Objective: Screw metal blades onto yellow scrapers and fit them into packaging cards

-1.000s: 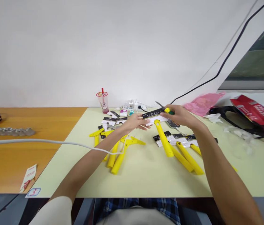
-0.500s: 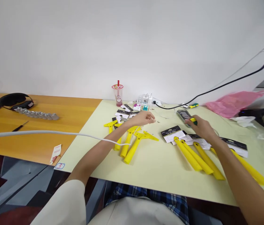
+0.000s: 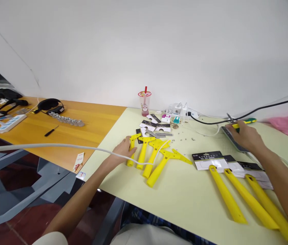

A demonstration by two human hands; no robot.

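My left hand (image 3: 122,148) is at the leftmost yellow scraper (image 3: 135,136), its fingers by the head and its thumb across the handle. Beside it, several more yellow scrapers (image 3: 156,170) lie in a row, with a white cable (image 3: 90,147) passing in front of them. My right hand (image 3: 247,136) is closed around a small yellow-handled tool (image 3: 236,126), most of which the fingers cover; it looks like a screwdriver. Beneath that hand lies a grey phone-like device (image 3: 232,139). Just behind is a green and yellow screwdriver handle (image 3: 250,120).
Several yellow handles (image 3: 228,195) with black-and-white cards (image 3: 207,159) lie at the front right. Small screws (image 3: 193,139), metal blades (image 3: 164,134) and cards sit mid-table. Behind stand a cup with a straw (image 3: 145,103) and a power strip (image 3: 178,109). A black cable (image 3: 261,110) crosses the right.
My left hand has drawn back from over the small screws to the leftmost scraper. The right hand stays by the phone-like device with the tool. The view has swung left.
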